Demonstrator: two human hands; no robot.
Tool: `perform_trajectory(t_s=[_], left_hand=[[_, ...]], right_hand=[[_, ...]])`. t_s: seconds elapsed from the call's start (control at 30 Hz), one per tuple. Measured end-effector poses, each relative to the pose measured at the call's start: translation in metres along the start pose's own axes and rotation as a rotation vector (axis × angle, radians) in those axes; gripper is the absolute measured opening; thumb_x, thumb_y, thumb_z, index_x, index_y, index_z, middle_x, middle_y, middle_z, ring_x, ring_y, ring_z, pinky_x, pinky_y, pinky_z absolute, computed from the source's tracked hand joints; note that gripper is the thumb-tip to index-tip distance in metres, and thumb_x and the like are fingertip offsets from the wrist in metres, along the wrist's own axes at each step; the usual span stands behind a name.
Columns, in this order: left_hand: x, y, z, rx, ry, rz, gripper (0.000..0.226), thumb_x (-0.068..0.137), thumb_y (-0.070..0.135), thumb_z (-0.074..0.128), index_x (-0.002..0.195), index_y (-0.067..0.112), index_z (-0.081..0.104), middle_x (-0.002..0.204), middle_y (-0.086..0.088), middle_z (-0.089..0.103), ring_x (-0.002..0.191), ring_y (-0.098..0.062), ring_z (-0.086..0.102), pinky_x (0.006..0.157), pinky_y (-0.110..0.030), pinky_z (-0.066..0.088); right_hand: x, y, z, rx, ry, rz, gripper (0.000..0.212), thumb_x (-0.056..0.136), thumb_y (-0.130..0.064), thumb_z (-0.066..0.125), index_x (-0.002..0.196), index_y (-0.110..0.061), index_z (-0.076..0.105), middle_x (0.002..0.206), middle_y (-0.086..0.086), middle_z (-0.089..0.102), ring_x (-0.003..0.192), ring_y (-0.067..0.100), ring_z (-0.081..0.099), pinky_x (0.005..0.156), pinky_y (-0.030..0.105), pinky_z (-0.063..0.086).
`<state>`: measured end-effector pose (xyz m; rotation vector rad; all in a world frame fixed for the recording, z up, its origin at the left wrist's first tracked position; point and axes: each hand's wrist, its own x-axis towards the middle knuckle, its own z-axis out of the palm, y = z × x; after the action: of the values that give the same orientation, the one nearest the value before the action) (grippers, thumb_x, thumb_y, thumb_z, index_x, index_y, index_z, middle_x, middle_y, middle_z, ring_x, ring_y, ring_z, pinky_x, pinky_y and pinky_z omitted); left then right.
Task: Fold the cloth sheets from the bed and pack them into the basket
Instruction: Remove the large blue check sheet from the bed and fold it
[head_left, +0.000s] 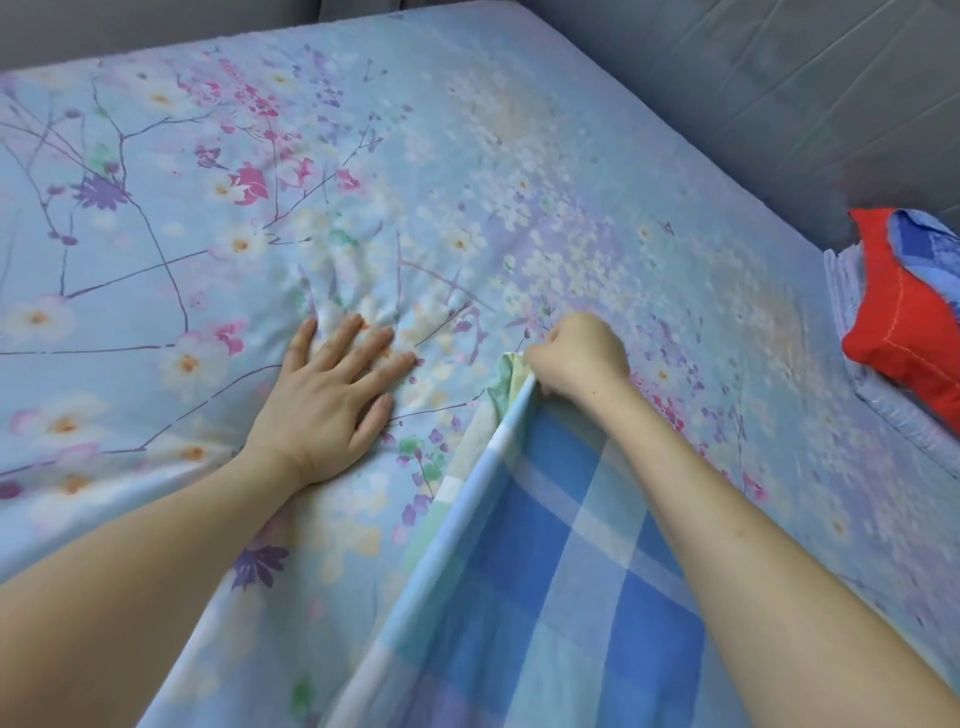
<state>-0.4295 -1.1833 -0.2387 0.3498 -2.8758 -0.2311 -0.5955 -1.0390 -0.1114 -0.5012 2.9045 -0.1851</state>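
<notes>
A light blue floral sheet (395, 171) covers the whole bed. My left hand (332, 387) lies flat on it with fingers spread, pressing wrinkled fabric near the middle. My right hand (576, 358) is closed in a fist on the raised edge of a blue, white and green checked sheet (566, 587). That checked sheet hangs from my fist down toward the bottom of the view, between my two forearms. No basket is in view.
A red cloth (904, 322) with a blue patterned piece on top rests on a stack of pale folded fabric (847, 291) at the right edge of the bed. Grey padded walls (753, 78) border the bed at the back and right.
</notes>
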Motion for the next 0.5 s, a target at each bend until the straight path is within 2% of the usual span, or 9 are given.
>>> perform_trajectory(t_s=[0.07, 0.13, 0.17, 0.23, 0.3, 0.37, 0.43, 0.47, 0.5], left_hand=[[0.000, 0.000, 0.000, -0.003, 0.004, -0.001, 0.050, 0.092, 0.040, 0.026, 0.136, 0.030, 0.049, 0.143, -0.003, 0.047, 0.136, -0.032, 0.035, 0.111, -0.055, 0.016], [0.000, -0.001, 0.001, -0.002, 0.006, 0.003, 0.050, 0.093, 0.040, 0.026, 0.136, 0.030, 0.049, 0.143, -0.003, 0.047, 0.136, -0.032, 0.035, 0.111, -0.055, 0.017], [-0.001, -0.002, 0.002, 0.001, 0.004, 0.007, 0.050, 0.093, 0.040, 0.025, 0.136, 0.030, 0.048, 0.143, -0.004, 0.046, 0.137, -0.032, 0.034, 0.111, -0.056, 0.016], [0.000, -0.002, 0.002, 0.008, 0.011, 0.013, 0.051, 0.093, 0.040, 0.025, 0.137, 0.030, 0.047, 0.143, -0.004, 0.046, 0.137, -0.033, 0.034, 0.111, -0.056, 0.016], [0.000, -0.003, 0.004, 0.010, 0.024, 0.016, 0.051, 0.093, 0.040, 0.024, 0.138, 0.029, 0.047, 0.143, -0.005, 0.046, 0.137, -0.033, 0.034, 0.111, -0.056, 0.016], [0.000, -0.003, 0.005, 0.004, 0.037, 0.016, 0.051, 0.093, 0.040, 0.024, 0.139, 0.029, 0.046, 0.143, -0.005, 0.046, 0.137, -0.033, 0.033, 0.111, -0.057, 0.015], [0.000, -0.002, 0.006, 0.001, 0.046, 0.016, 0.051, 0.093, 0.040, 0.024, 0.139, 0.029, 0.045, 0.144, -0.005, 0.045, 0.137, -0.033, 0.033, 0.111, -0.056, 0.014], [0.000, -0.003, 0.006, 0.000, 0.052, 0.014, 0.051, 0.093, 0.040, 0.024, 0.139, 0.029, 0.046, 0.143, -0.006, 0.046, 0.137, -0.034, 0.033, 0.111, -0.056, 0.013], [0.001, -0.004, 0.006, 0.000, 0.056, 0.014, 0.051, 0.093, 0.040, 0.024, 0.139, 0.028, 0.046, 0.143, -0.006, 0.046, 0.136, -0.034, 0.034, 0.111, -0.056, 0.013]], right_hand=[[0.005, 0.001, 0.009, 0.274, 0.093, 0.037, 0.034, 0.077, -0.014, 0.057, 0.049, -0.017, 0.037, 0.053, 0.004, 0.036, 0.054, 0.022, 0.036, 0.052, 0.026, 0.029], [0.004, 0.003, 0.037, 0.442, -0.004, 0.089, 0.032, 0.079, -0.015, 0.057, 0.049, -0.011, 0.048, 0.053, 0.009, 0.049, 0.053, 0.024, 0.048, 0.056, 0.027, 0.039], [0.001, 0.002, 0.050, 0.485, -0.078, 0.086, 0.024, 0.082, -0.017, 0.056, 0.060, -0.009, 0.061, 0.060, 0.012, 0.060, 0.059, 0.028, 0.058, 0.060, 0.031, 0.047], [-0.007, 0.000, 0.058, 0.551, -0.093, 0.024, 0.022, 0.087, -0.022, 0.057, 0.099, -0.009, 0.069, 0.090, 0.012, 0.071, 0.087, 0.029, 0.066, 0.084, 0.039, 0.052], [-0.029, 0.003, 0.045, 0.666, -0.060, -0.096, 0.036, 0.092, -0.024, 0.057, 0.127, -0.016, 0.059, 0.107, -0.005, 0.066, 0.105, 0.011, 0.060, 0.098, 0.026, 0.044], [-0.069, 0.030, 0.031, 0.733, 0.026, -0.212, 0.038, 0.095, -0.027, 0.053, 0.133, -0.021, 0.053, 0.118, -0.019, 0.056, 0.117, -0.001, 0.051, 0.102, 0.015, 0.035], [-0.118, 0.087, 0.035, 0.532, 0.251, -0.153, 0.047, 0.095, -0.046, 0.045, 0.136, -0.024, 0.050, 0.134, -0.017, 0.050, 0.131, 0.004, 0.041, 0.111, 0.024, 0.026], [-0.139, 0.122, 0.041, 0.301, 0.319, -0.049, 0.056, 0.092, -0.056, 0.038, 0.139, -0.026, 0.046, 0.142, -0.010, 0.045, 0.137, 0.012, 0.036, 0.114, 0.034, 0.022], [-0.158, 0.151, 0.049, 0.069, 0.304, 0.119, 0.064, 0.090, -0.062, 0.033, 0.143, -0.028, 0.038, 0.149, -0.001, 0.037, 0.141, 0.020, 0.028, 0.115, 0.044, 0.016]])
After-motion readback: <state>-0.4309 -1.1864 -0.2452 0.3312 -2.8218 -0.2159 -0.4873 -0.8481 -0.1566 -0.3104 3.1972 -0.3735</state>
